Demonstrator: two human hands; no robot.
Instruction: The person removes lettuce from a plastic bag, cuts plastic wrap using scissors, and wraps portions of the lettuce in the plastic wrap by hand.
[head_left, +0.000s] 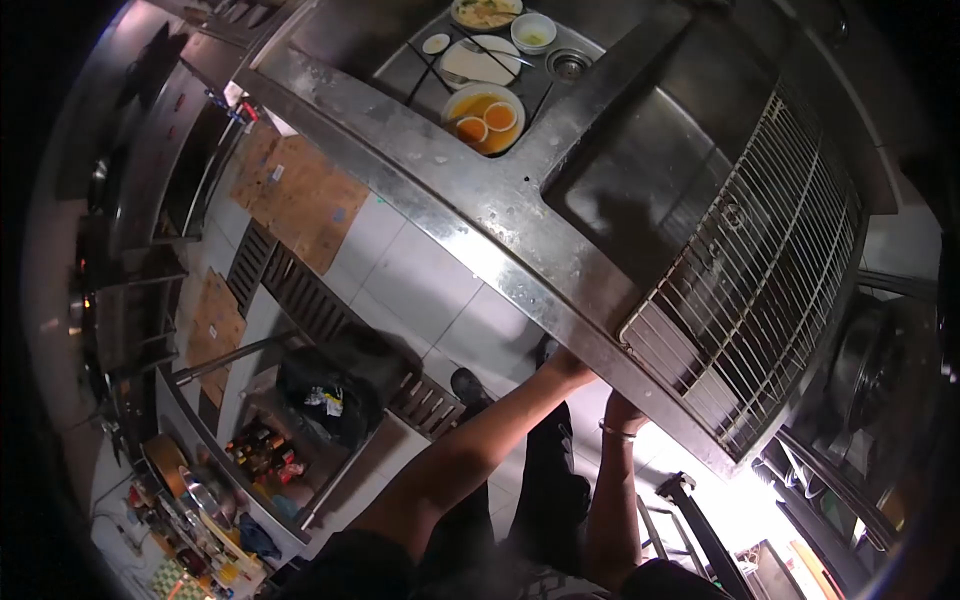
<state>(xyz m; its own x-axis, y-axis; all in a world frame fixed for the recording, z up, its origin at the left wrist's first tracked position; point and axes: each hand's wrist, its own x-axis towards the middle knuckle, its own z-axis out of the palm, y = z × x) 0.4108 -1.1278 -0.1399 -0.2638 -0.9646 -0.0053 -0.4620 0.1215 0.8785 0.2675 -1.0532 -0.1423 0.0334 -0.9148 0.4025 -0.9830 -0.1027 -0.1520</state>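
Both arms reach forward to the front edge of a stainless steel sink unit [480, 225]. My left hand [573, 368] passes beneath the rim, so its fingers are hidden. Close beside it on the right, my right hand [624, 410], with a band at the wrist, also goes under the edge and its fingers do not show. Whether either hand holds something cannot be seen. Above them a wire rack [765, 270] lies over the right part of the unit, next to a sink basin [650, 150].
The left basin holds an oval plate [482, 60], bowls such as a white one [533, 33], and dark chopsticks. Behind on the left stands a cart with a black bag [335, 390]. Cardboard [295, 195] and slatted grates [300, 290] lie on the tiled floor [420, 270].
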